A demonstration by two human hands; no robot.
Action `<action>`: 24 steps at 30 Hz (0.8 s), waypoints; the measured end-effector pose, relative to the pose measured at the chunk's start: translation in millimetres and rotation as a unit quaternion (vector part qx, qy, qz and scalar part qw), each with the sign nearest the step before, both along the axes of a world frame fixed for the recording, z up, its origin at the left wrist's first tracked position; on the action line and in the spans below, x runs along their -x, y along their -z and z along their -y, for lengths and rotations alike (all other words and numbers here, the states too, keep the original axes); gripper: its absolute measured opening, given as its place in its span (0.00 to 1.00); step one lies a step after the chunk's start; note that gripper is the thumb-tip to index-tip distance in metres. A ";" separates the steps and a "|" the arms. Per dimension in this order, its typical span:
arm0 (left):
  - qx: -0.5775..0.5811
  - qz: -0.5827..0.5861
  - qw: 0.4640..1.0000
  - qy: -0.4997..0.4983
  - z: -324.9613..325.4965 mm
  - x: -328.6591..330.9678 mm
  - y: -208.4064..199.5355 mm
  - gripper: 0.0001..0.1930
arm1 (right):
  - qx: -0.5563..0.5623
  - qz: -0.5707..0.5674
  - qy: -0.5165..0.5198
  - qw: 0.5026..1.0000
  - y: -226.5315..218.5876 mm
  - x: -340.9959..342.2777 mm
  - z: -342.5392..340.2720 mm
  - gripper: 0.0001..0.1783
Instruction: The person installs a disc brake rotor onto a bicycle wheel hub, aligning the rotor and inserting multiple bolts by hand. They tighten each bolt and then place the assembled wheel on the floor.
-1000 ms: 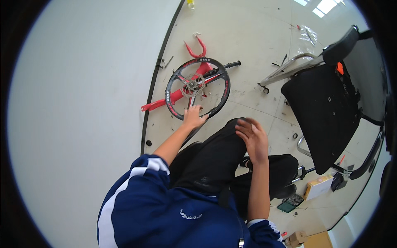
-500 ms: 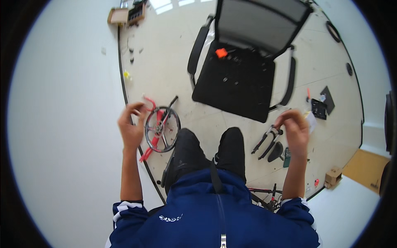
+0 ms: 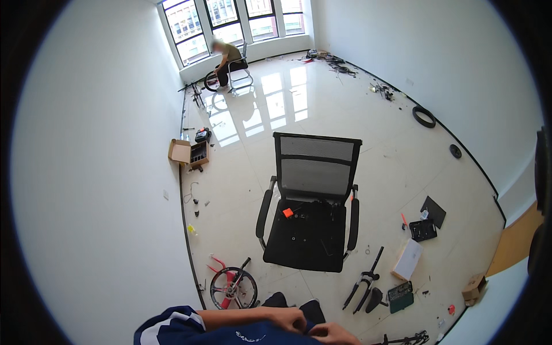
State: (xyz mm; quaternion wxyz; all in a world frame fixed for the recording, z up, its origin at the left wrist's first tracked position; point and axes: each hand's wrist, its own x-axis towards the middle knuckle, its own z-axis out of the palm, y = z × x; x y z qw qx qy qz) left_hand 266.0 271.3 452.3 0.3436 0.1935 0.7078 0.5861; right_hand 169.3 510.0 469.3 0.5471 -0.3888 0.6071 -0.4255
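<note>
My left hand (image 3: 290,318) and my right hand (image 3: 332,333) are close together at the front of my blue jacket (image 3: 253,333), low in the view. Both have curled fingers; what they hold, if anything, is hidden. Ahead of them stands a black mesh-backed office chair (image 3: 307,250). On its seat lie an orange block-shaped thing (image 3: 288,213) and several small metal parts. To the left, a spoked bicycle wheel (image 3: 233,288) rests over a red bicycle frame (image 3: 229,276). A black bicycle fork (image 3: 364,280) and a saddle (image 3: 375,299) lie to the right.
Right of the fork are a green tool case (image 3: 401,297), a white box (image 3: 407,260) and a black case (image 3: 423,230). A cardboard box (image 3: 474,288) stands by the right wall. Far off, a person (image 3: 228,62) sits beside a bicycle wheel (image 3: 211,81). Tyres lie along the right wall.
My hands were raised wide apart; now they are together at my jacket front. The view has tilted up, bringing in the windows, the far floor and the seated person.
</note>
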 end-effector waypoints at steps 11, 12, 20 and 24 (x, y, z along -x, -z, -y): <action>-0.091 0.039 0.995 0.029 -23.7 -92.0 206.1 0.11 | -0.124 0.091 -0.073 0.985 174.1 -68.1 5.0 0.24; -0.088 0.031 0.996 0.017 -28.1 -101.1 232.2 0.11 | -0.135 0.094 -0.077 0.983 187.1 -76.9 11.3 0.24; -0.023 -0.082 0.996 0.001 -63.4 -120.7 382.8 0.12 | -0.215 0.054 -0.032 0.975 334.9 -123.7 -45.5 0.20; 0.036 -0.171 0.984 -0.018 -98.5 -145.4 394.4 0.13 | -0.243 0.010 -0.044 0.969 365.3 -145.4 -81.1 0.18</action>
